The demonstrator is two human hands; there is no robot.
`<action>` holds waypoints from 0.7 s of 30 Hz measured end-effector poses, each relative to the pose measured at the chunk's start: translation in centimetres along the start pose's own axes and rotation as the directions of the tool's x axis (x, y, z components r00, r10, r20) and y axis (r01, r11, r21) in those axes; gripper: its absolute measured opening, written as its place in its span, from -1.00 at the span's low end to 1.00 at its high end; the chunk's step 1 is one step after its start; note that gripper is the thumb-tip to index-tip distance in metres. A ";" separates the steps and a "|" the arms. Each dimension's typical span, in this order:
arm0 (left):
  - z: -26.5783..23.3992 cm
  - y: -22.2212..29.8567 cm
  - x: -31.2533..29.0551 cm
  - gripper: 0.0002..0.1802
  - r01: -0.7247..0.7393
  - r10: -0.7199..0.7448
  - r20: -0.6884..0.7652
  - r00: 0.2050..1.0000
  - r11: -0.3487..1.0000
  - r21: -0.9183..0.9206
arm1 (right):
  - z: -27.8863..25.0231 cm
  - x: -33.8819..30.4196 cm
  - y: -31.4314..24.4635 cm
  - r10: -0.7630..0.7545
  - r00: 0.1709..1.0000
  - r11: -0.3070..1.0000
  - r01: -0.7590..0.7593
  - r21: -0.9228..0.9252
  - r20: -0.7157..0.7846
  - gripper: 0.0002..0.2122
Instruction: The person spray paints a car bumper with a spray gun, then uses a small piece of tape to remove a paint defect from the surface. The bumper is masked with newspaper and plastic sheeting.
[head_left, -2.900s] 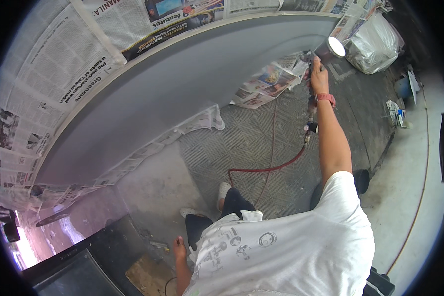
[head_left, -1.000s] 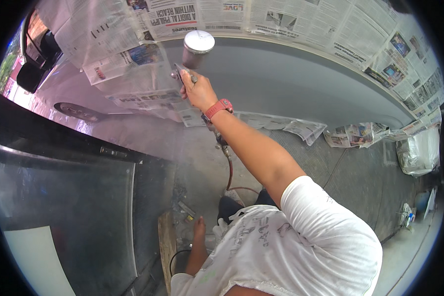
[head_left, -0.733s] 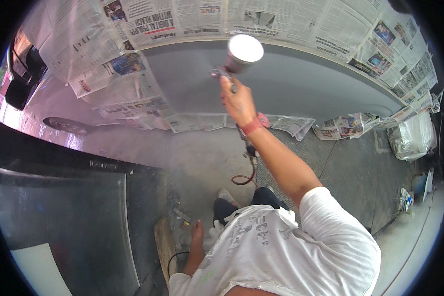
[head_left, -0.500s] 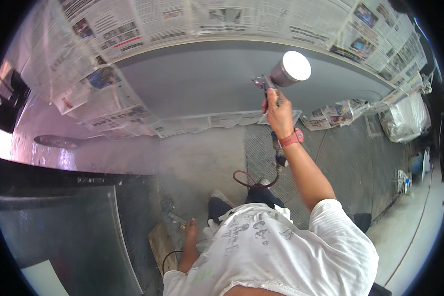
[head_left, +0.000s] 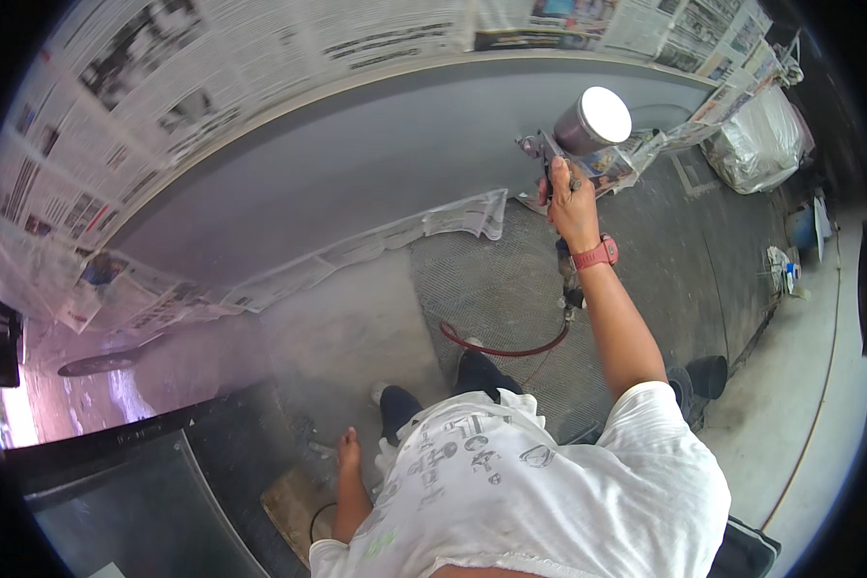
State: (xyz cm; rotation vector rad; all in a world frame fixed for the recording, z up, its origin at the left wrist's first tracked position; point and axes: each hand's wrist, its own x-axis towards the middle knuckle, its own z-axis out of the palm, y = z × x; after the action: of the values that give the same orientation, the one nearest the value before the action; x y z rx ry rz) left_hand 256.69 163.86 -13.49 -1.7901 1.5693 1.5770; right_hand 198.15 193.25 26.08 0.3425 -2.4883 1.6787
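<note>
My right hand (head_left: 573,207), a red watch (head_left: 597,252) on its wrist, is wrapped round the handle of a spray gun (head_left: 547,159). A metal cup with a round white top (head_left: 605,118) sits on the gun. The gun's nozzle end points left, along a smooth grey panel (head_left: 356,159) edged with newspaper. Beneath that hand hangs a hose fitting (head_left: 570,303), from which a dark red hose (head_left: 511,352) curves. Low at my left side is my left hand (head_left: 349,450), fingers loosely extended, with nothing visible in it; its far side is hidden.
Masking newspaper (head_left: 289,58) covers the surface above the panel, and more hangs (head_left: 462,217) along its lower edge. A plastic-wrapped bundle (head_left: 761,144) lies at the far right. At lower left stand a dark glazed panel (head_left: 135,511) and a board (head_left: 294,506). Whitish haze hangs over the floor.
The view has turned and shifted right along the panel. My right hand has carried the spray gun rightward, the hose swinging with it. My left hand remains low at my side.
</note>
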 end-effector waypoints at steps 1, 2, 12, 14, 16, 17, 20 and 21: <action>2.5 1.5 -2.3 -0.31 0.013 -0.013 -0.011 1.000 1.000 0.019 | -1.7 0.9 1.1 0.023 1.000 1.000 -0.023 -0.013 -0.005 -0.47; 4.7 3.5 -4.8 -0.30 0.028 -0.028 -0.020 0.999 0.999 0.034 | -3.3 1.9 1.7 0.044 0.999 0.999 -0.044 -0.028 -0.005 -0.49; 13.6 11.6 -15.1 -0.34 -0.096 0.070 0.091 0.993 0.941 0.325 | -16.5 10.3 10.0 0.082 0.990 0.996 -0.085 -0.020 -0.118 -0.47; 13.7 9.7 -13.1 -0.35 -0.076 0.067 0.042 0.997 0.953 0.292 | -19.2 12.1 12.0 0.079 0.986 0.997 -0.080 -0.005 -0.147 -0.46; 13.5 8.9 -12.3 -0.35 -0.087 0.085 0.021 0.996 0.957 0.276 | -20.8 13.6 11.8 0.096 0.982 0.995 -0.099 -0.013 -0.160 -0.47; 13.4 8.7 -12.0 -0.36 -0.092 0.093 0.010 0.996 0.959 0.268 | -21.6 14.3 11.7 0.105 0.980 0.994 -0.110 -0.018 -0.166 -0.48; 13.7 9.3 -11.7 -0.35 -0.096 0.105 -0.024 0.994 0.967 0.237 | -24.7 16.9 13.6 0.138 0.964 0.989 -0.148 -0.027 -0.228 -0.48; 13.7 9.4 -11.5 -0.34 -0.097 0.105 -0.019 0.994 0.967 0.236 | -25.9 17.9 14.7 0.159 0.955 0.985 -0.171 -0.027 -0.251 -0.48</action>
State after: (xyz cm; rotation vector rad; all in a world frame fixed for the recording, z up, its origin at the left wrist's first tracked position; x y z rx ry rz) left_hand 243.88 176.94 -4.90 -1.6382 1.8041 1.3441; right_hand 176.45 220.36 26.70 -0.0802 -2.4206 1.6012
